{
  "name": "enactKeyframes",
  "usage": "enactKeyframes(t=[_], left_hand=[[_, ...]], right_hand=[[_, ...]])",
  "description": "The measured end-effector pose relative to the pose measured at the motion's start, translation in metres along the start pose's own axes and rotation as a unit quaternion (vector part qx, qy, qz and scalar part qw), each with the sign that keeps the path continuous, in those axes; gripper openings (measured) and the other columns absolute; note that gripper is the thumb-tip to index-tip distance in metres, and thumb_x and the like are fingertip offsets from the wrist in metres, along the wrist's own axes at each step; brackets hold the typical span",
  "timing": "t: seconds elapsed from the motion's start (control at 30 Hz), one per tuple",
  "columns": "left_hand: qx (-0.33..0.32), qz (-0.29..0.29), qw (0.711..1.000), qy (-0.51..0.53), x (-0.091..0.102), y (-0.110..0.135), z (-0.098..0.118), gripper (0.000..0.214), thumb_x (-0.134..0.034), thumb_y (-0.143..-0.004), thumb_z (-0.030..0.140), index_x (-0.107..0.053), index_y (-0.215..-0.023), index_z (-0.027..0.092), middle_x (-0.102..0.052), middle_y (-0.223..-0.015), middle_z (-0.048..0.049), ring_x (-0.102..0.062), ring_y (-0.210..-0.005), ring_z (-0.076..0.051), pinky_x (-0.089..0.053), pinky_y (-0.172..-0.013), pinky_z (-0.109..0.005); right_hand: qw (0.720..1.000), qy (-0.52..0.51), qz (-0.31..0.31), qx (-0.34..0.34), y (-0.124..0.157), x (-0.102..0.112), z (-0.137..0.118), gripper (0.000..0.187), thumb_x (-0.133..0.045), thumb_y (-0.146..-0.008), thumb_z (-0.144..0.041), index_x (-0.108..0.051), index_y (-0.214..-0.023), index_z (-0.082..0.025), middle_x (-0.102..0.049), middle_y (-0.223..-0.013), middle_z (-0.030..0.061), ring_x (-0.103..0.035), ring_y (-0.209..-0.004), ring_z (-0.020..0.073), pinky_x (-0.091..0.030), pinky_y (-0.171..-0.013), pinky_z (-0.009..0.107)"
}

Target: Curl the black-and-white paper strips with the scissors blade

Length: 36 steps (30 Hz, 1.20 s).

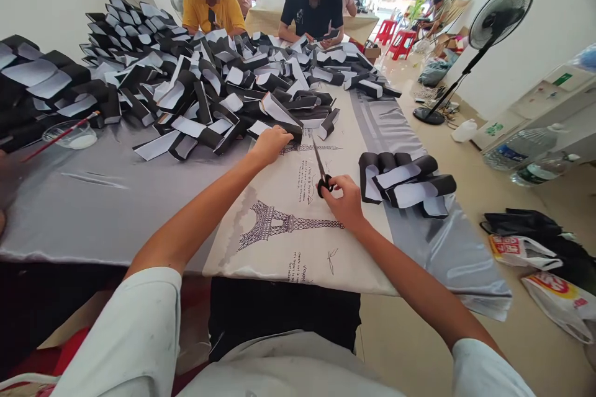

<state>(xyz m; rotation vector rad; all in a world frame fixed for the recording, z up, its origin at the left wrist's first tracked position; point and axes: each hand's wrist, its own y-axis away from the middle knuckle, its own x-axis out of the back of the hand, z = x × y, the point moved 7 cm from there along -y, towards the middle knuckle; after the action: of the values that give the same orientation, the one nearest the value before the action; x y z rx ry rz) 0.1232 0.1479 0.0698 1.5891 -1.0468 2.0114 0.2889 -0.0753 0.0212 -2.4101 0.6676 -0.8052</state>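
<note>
The right hand (342, 200) is closed around the black loops of a pair of scissors (322, 173), and the long blades point away from the person. The right arm (410, 273) reaches in from the lower right, with a white sleeve (484, 372) at the top of it. The left arm (195, 217) reaches in from the lower left, also from a white sleeve (121, 335). The left hand (271, 144) is half curled and lies on the end of a black and white piece (279, 115), but I cannot tell if it grips it. Both hands are over a pale printed sheet (298, 248) with a drawing of the Eiffel Tower. The scissor tips are near the top of this sheet, just below a big pile of black and white pieces (200, 87). Right of the sheet is a small heap of the same pieces (403, 181). Left of the sheet, a shiny gray cloth (102, 211) covers the tabletop (56, 254), with a clear dish (69, 135) and a red brush (60, 136) on it. Past the sheet, a person in a yellow shirt (214, 12) and a person in a black shirt (311, 12) sit at the far end. Right of the sheet, a black fan (500, 15) stands on the floor (465, 273), near plastic bottles (521, 149) and plastic bags (554, 298).
</note>
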Motion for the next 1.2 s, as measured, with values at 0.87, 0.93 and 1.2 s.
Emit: enactKeyframes(t=[0.87,0.93,1.2], left_hand=[[0.076,0.213,0.948,0.222,0.025,0.149,-0.007,0.06,-0.077,-0.09,0.023,-0.062,-0.149,0.025,-0.064,-0.133,-0.0113,-0.07,-0.118,-0.023,-0.071,-0.088,-0.036],[0.104,0.193,0.943,0.249,0.016,0.148,-0.011,0.06,-0.079,-0.086,0.017,-0.067,-0.145,0.024,-0.062,-0.132,-0.011,-0.069,-0.117,-0.022,-0.072,-0.086,-0.034],[0.217,0.12,0.865,0.437,-0.023,0.153,-0.027,0.042,-0.088,-0.091,0.044,-0.071,-0.124,0.023,-0.07,-0.141,-0.0118,-0.074,-0.097,-0.019,-0.062,-0.069,-0.029]], right_hand=[[0.992,0.118,0.026,-0.044,-0.187,-0.044,0.07,0.029,-0.059,-0.104,-0.028,-0.043,-0.079,-0.027,-0.058,-0.093,0.0058,-0.058,-0.096,0.0236,-0.046,-0.096,0.041],[0.995,0.097,0.017,-0.022,-0.179,-0.051,0.052,0.033,-0.061,-0.103,-0.028,-0.04,-0.077,-0.028,-0.055,-0.089,0.0038,-0.055,-0.089,0.0217,-0.045,-0.09,0.039],[0.991,0.033,-0.123,-0.039,-0.069,-0.043,0.013,0.04,-0.074,-0.095,-0.047,-0.049,-0.073,-0.025,-0.057,-0.081,0.0007,-0.052,-0.073,0.0179,-0.041,-0.071,0.034]])
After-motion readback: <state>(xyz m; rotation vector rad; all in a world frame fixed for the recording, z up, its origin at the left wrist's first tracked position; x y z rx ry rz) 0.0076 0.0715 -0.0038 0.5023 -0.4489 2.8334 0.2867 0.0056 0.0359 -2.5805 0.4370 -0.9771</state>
